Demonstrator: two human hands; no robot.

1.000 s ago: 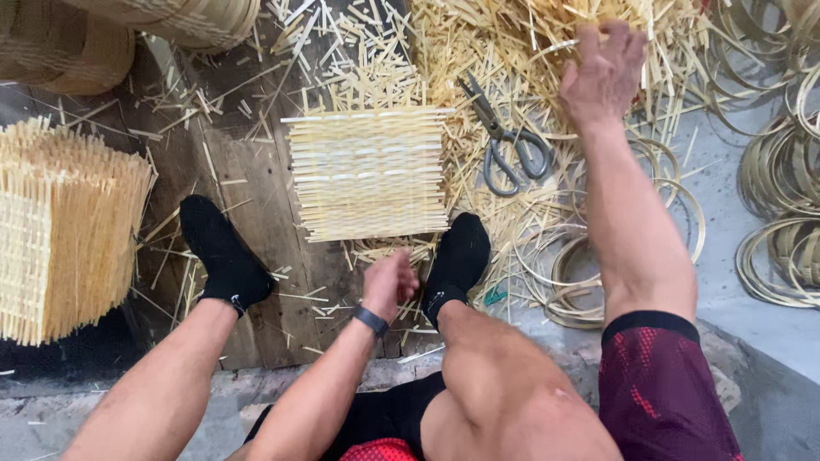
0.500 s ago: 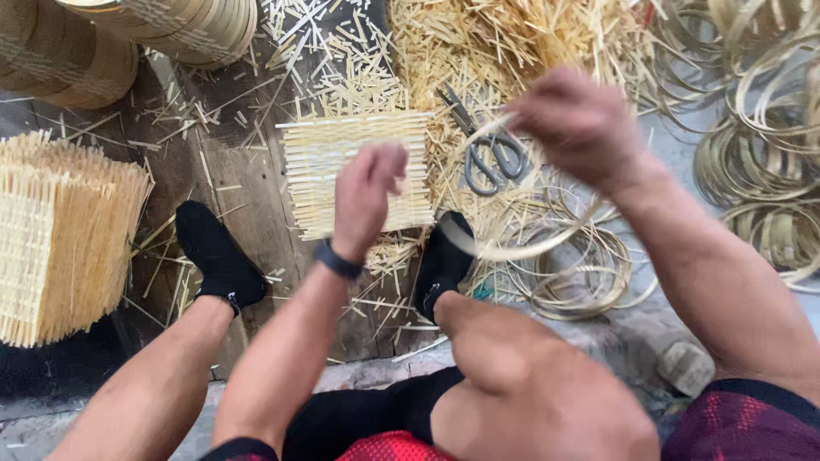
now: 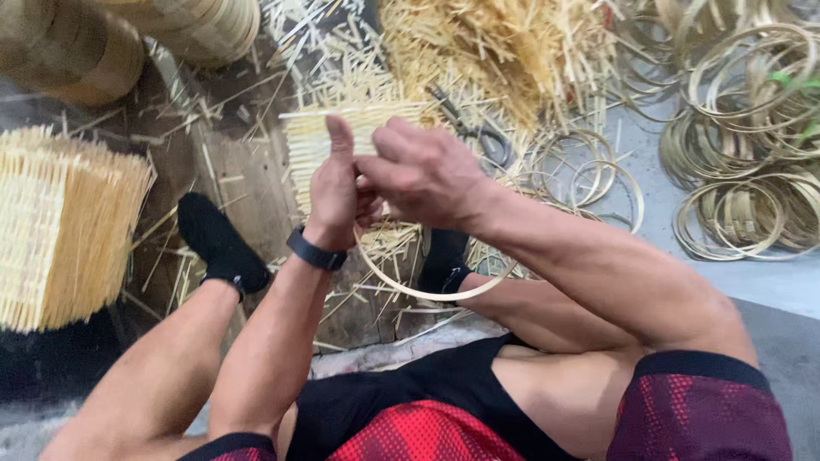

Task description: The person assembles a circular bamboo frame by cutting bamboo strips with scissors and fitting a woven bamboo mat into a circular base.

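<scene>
Both hands point(image 3: 380, 183) gripping thin, pale bamboo hoop point(image 3: 427, 293)

Hoop point(image 3: 427, 290) top hidden behind hands; scissors point(image 3: 478, 137) partly covered; stacked mats point(image 3: 60, 222) cut off left.
</scene>
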